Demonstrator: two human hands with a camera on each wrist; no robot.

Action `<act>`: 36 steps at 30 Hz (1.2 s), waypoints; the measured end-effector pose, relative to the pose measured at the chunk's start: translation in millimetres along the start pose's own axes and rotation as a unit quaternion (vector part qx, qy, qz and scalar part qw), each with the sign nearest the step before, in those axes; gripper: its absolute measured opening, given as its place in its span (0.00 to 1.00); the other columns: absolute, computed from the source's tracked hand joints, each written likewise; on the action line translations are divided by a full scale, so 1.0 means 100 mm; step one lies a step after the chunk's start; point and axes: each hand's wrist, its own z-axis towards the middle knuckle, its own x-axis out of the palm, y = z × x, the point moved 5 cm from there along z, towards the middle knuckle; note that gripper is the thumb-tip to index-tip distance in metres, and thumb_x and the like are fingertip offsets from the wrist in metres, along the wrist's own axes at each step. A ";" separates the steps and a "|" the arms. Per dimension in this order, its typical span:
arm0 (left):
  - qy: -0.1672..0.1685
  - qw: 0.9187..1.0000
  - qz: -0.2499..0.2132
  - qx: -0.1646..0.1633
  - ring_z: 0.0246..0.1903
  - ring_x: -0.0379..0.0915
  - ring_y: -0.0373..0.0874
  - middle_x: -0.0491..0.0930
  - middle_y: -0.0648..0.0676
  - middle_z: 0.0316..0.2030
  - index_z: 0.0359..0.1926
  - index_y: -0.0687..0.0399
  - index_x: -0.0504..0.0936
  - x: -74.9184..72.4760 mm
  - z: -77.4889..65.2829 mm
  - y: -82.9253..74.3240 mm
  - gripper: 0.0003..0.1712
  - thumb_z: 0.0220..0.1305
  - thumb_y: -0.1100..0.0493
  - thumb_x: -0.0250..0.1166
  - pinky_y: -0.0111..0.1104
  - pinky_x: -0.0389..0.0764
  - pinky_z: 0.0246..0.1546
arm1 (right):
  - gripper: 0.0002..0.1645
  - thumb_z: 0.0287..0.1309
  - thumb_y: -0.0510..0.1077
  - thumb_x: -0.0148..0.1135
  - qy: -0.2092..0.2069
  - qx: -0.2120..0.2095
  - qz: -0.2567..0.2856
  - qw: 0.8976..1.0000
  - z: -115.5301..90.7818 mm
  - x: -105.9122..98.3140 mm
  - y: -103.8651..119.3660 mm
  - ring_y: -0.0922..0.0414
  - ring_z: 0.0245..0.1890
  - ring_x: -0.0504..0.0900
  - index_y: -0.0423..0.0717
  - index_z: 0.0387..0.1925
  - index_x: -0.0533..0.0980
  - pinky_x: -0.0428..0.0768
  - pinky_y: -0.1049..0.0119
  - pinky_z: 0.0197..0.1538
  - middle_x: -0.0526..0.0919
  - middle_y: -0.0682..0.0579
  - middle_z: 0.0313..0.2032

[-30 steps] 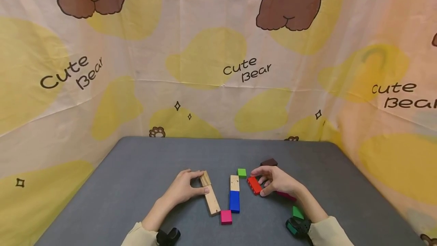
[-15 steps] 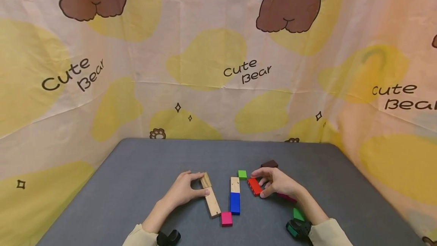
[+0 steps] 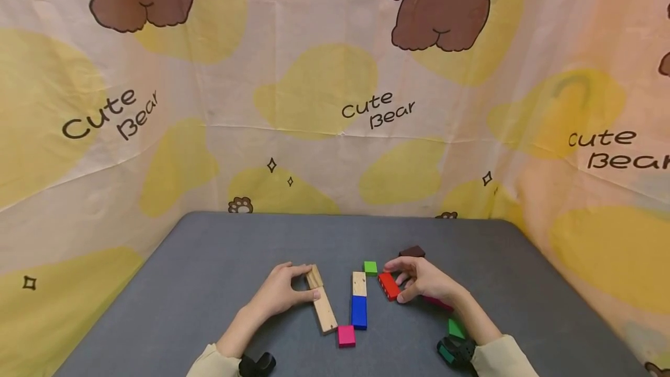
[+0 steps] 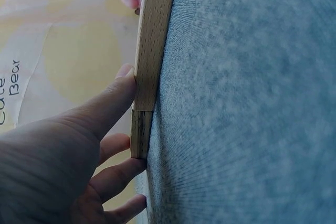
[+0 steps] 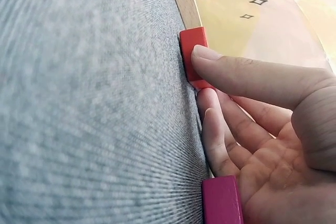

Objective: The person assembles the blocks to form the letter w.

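Observation:
My left hand (image 3: pixel 277 290) holds a short wooden block (image 3: pixel 315 276) set end to end with a longer wooden block (image 3: pixel 325 314). In the left wrist view the thumb lies along the side of the long block (image 4: pixel 153 51), while fingers reach round the end of the short one (image 4: pixel 138 135). My right hand (image 3: pixel 431 278) grips a red block (image 3: pixel 389 287) lying on the table. Its thumb presses one side of the red block (image 5: pixel 192 51) in the right wrist view, with fingers curled near the block's end.
Between the hands, a plain wooden block (image 3: pixel 359 284) meets a blue block (image 3: pixel 359 313). A green cube (image 3: pixel 370 268) and a pink block (image 3: pixel 346 336) lie at opposite ends. Around the right arm are a dark brown block (image 3: pixel 412 251), a magenta block (image 5: pixel 222 200) and a green piece (image 3: pixel 455 328).

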 end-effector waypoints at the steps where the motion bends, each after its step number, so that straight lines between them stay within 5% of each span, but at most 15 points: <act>1: 0.001 1.000 0.000 0.000 0.65 0.58 0.67 0.77 0.57 0.58 0.62 0.53 0.80 0.00 0.00 0.00 0.41 0.50 0.37 0.75 0.59 0.63 0.60 | 0.40 0.41 0.29 0.77 -0.001 0.000 0.000 1.000 0.00 0.00 0.00 0.46 0.44 0.77 0.38 0.60 0.74 0.81 0.60 0.40 0.76 0.43 0.57; 36: 0.002 1.000 0.008 -0.010 0.65 0.59 0.67 0.77 0.58 0.58 0.62 0.52 0.80 -0.01 -0.01 -0.03 0.41 0.50 0.38 0.76 0.61 0.64 0.58 | 0.41 0.41 0.30 0.78 -0.034 0.001 -0.007 0.999 0.01 0.04 0.02 0.45 0.41 0.78 0.39 0.61 0.74 0.81 0.60 0.36 0.75 0.43 0.58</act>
